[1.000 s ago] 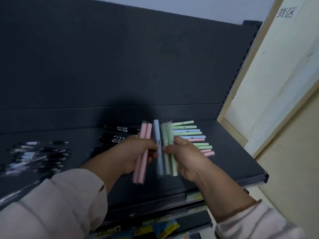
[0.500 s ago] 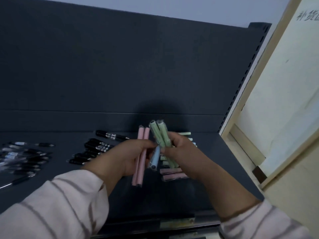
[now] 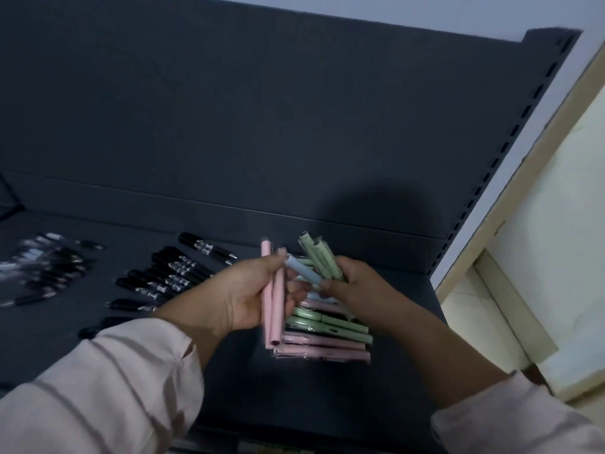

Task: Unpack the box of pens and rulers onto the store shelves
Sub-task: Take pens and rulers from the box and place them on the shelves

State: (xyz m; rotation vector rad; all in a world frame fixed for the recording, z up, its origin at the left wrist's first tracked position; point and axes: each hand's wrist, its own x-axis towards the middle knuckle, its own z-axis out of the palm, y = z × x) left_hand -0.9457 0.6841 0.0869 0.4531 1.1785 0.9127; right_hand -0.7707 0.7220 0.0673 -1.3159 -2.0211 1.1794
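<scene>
- Pens with pale barrels (image 3: 42, 260) lay in a loose row at the far left of the shelf (image 3: 327, 404), too blurred to tell more.
- Black pens (image 3: 163, 276) lay just to their right, side by side and slanted alike, probably grouped by kind so the display read in blocks. The pale print on their barrels was too small to read.
- The left hand (image 3: 245, 299) was curled round two pink pens (image 3: 273, 306), held upright above the shelf, likely set apart by colour before being laid down.
- A blue pen (image 3: 302, 271) ran slantwise between the two hands, one end by the left thumb and the other at the right fingertips. I could not tell which hand bore it (it may have been passing across).
- The right hand (image 3: 360, 290) was clenched round a few green pens (image 3: 319, 257), their tops pointing up towards the back panel (image 3: 262, 126).
- Under both hands a pile of pastel pens (image 3: 327, 335) lay flat on the shelf in clear wrappers, greens together and pinks together, which would explain the sorting in the hands.
- A slotted upright (image 3: 510, 139) closed the shelf's right side.
- No brand, price tag or label could be read, and neither the box nor any ruler was in view.
</scene>
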